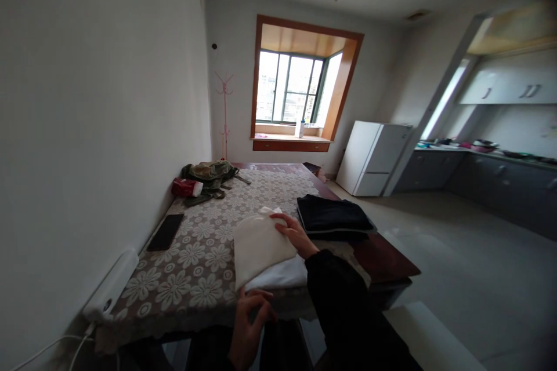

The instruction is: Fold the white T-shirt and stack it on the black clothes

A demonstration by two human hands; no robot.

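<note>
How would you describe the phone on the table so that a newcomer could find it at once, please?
Start at the long table with the floral cloth, and follow its wall-side edge. The phone lies flat there, between the white power strip and the red pack. It is the only thin black slab; the other dark item is folded clothing.

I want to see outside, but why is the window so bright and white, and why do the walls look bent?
Head view: daylight overexposes the window, washing out the outside; the room stays dim, so the right hand on the white cloth and the left hand look shadowy. The wide lens bends walls and darkens the corners; the kitchen counter is slightly soft.
</note>
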